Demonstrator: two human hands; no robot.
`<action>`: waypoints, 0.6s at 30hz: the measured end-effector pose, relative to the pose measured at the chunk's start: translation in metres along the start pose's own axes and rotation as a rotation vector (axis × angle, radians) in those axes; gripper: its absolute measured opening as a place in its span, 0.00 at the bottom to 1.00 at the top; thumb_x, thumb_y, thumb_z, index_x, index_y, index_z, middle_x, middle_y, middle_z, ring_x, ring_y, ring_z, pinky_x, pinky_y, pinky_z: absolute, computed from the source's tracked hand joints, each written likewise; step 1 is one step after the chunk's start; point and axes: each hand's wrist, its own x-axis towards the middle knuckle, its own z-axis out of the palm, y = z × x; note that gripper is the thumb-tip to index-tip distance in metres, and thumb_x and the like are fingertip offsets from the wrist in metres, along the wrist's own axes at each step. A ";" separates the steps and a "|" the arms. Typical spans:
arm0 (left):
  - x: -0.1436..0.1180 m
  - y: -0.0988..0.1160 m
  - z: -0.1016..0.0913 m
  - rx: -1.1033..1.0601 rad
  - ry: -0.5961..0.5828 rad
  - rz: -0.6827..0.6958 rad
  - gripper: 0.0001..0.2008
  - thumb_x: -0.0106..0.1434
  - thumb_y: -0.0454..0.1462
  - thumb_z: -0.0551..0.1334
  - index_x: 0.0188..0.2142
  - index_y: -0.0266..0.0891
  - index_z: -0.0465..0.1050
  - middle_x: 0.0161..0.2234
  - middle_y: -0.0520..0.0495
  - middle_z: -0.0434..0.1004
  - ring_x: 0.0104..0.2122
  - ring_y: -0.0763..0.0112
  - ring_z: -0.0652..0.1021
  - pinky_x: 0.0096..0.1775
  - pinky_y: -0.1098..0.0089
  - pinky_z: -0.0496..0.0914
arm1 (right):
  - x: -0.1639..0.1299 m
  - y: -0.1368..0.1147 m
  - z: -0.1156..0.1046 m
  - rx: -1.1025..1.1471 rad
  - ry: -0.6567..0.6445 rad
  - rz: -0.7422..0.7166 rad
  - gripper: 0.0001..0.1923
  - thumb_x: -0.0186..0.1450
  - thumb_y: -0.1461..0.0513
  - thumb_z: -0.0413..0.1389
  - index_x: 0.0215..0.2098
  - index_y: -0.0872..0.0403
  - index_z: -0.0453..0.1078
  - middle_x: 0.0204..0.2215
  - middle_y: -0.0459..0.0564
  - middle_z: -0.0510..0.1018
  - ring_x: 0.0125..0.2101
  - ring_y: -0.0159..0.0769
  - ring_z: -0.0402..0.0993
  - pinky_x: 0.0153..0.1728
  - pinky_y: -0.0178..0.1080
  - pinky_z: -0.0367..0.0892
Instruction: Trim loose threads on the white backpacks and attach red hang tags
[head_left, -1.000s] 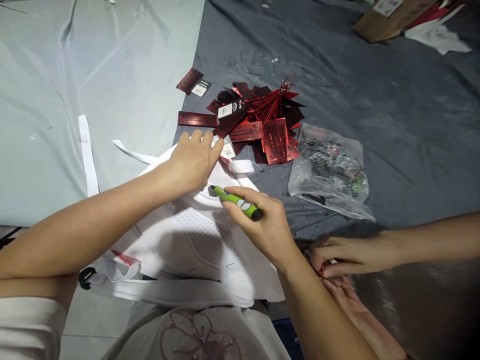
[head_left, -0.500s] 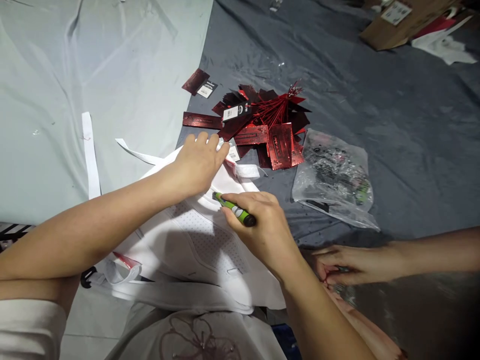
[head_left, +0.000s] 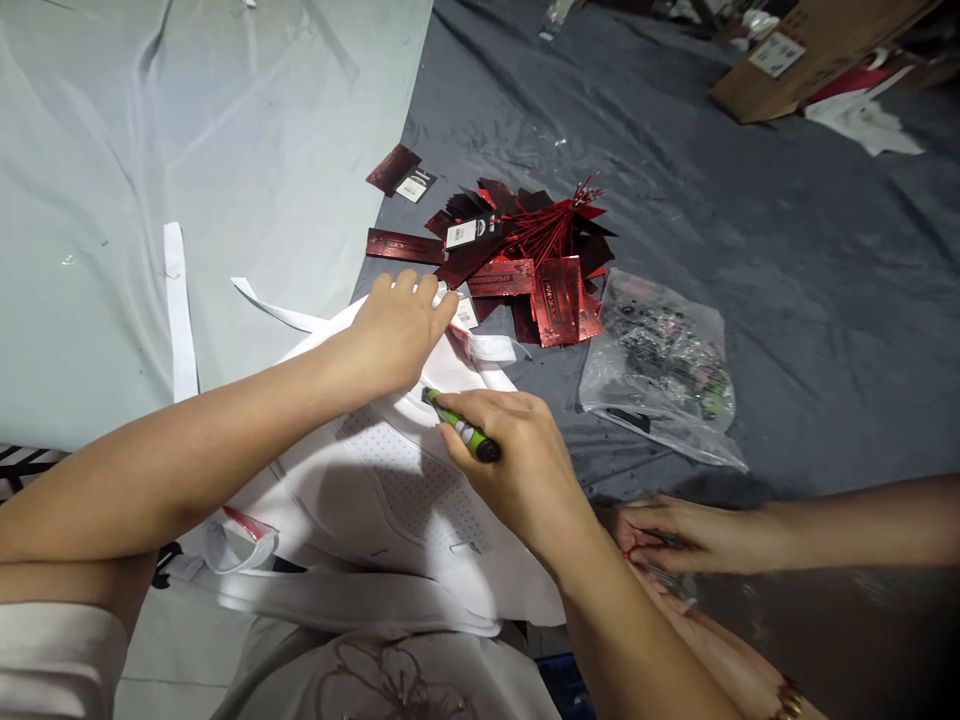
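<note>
1. Head view: the left hand [head_left: 397, 335] lies flat, fingers spread, pressing the white mesh garment [head_left: 390, 490] near its collar.
2. The right hand [head_left: 514, 455] grips a green marker pen [head_left: 459, 426], tip at the collar.
3. Glossy red hang tags [head_left: 536, 260] lie just beyond.

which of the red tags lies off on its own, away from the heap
The red tag at the far left, on the edge of the grey cloth beside a small white label; the others overlap in the heap.

No text can be read. Print is seen on the red hang tags [head_left: 555, 295] beyond the left hand [head_left: 397, 330], and on the cardboard box's white label [head_left: 776, 52] far off, but it is too small.
</note>
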 end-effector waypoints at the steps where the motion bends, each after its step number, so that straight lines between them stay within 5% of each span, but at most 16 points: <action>1: 0.000 0.000 0.000 -0.002 -0.002 0.000 0.38 0.61 0.39 0.64 0.68 0.33 0.52 0.63 0.29 0.61 0.56 0.46 0.67 0.51 0.57 0.63 | 0.000 0.000 0.000 0.003 -0.003 0.004 0.11 0.64 0.65 0.61 0.45 0.50 0.79 0.42 0.49 0.84 0.44 0.43 0.79 0.50 0.46 0.65; 18: 0.000 0.000 -0.001 0.010 -0.026 0.000 0.38 0.60 0.39 0.64 0.67 0.33 0.52 0.64 0.29 0.59 0.58 0.45 0.66 0.52 0.56 0.63 | 0.004 -0.001 0.005 0.002 0.015 0.035 0.11 0.63 0.65 0.59 0.43 0.49 0.79 0.40 0.49 0.84 0.41 0.42 0.81 0.49 0.46 0.66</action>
